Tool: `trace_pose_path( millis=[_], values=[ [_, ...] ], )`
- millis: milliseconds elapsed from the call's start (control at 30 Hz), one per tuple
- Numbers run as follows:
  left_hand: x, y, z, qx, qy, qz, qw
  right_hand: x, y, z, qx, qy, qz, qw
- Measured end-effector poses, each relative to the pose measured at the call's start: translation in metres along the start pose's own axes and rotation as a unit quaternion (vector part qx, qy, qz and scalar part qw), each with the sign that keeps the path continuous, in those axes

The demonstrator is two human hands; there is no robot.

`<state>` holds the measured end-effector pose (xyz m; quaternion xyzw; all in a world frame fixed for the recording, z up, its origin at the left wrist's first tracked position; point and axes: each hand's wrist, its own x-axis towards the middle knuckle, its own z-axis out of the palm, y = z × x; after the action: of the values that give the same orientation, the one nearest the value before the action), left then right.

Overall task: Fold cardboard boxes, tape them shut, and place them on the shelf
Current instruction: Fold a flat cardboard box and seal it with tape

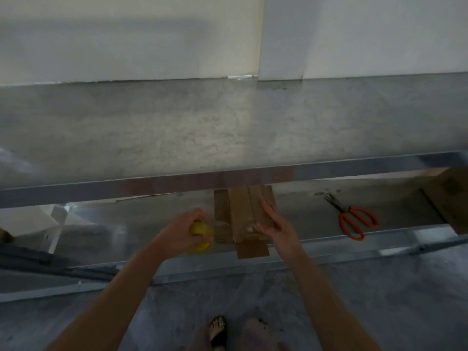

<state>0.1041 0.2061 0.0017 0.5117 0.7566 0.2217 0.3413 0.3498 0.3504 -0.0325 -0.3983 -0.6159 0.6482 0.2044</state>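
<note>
Box [241,212] looks light and stiff, with loose flaps; it is best held by its sides. Left hand [181,231] grips tape [200,231]; right hand [276,226] lies flat on the box.

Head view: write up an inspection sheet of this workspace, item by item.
Surface: metal shelf, two levels; the work is on the lower one.
Job's things: cardboard box on the lower level, one flap overhanging the front edge; yellow tape roll at its left side.
Clutter: orange-handled scissors lying right of the box; more cardboard at far right.
Grips: left hand holds the tape roll; right hand rests on the box, fingers straight.
Cables: nothing seen.
Surroundings: white wall behind, grey floor below.
</note>
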Motion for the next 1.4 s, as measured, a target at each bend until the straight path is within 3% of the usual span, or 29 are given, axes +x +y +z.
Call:
trace_pose_path(
  millis=[267,400,500,633,733,900,1000,1133,1233,1333,1400],
  values=[
    [-0.008,0.010,0.003,0.004,0.038,-0.003,0.999,-0.010,0.004,0.011,0.094,-0.020,0.008,0.995],
    [-0.011,0.021,0.011,0.008,0.057,-0.019,0.998,-0.019,0.001,-0.013,0.037,-0.065,0.012,0.997],
    [-0.009,0.035,0.016,0.004,0.075,-0.034,0.997,-0.025,0.009,-0.056,-0.110,-0.043,-0.011,0.993],
    [-0.006,0.045,0.024,0.007,0.103,-0.060,0.993,-0.014,0.043,-0.144,-0.368,0.052,-0.003,0.929],
    [-0.005,0.050,0.032,0.001,0.113,-0.077,0.991,0.002,0.057,-0.206,-0.484,0.121,0.012,0.867],
    [-0.002,0.060,0.043,0.006,0.118,-0.089,0.989,0.019,0.067,-0.251,-0.522,0.134,0.073,0.839],
    [-0.002,0.062,0.043,0.007,0.135,-0.097,0.986,0.020,0.065,-0.248,-0.596,0.145,0.101,0.783],
    [-0.003,0.063,0.038,0.013,0.141,-0.101,0.985,0.027,0.057,-0.243,-0.637,0.124,0.147,0.747],
    [-0.004,0.061,0.035,0.026,0.136,-0.096,0.986,0.025,0.046,-0.239,-0.632,0.126,0.157,0.748],
    [-0.008,0.060,0.032,0.033,0.130,-0.079,0.988,-0.001,0.033,-0.229,-0.566,0.149,0.144,0.798],
    [-0.012,0.058,0.029,0.024,0.128,-0.078,0.988,-0.028,0.025,-0.213,-0.556,0.134,0.127,0.811]
  ],
)
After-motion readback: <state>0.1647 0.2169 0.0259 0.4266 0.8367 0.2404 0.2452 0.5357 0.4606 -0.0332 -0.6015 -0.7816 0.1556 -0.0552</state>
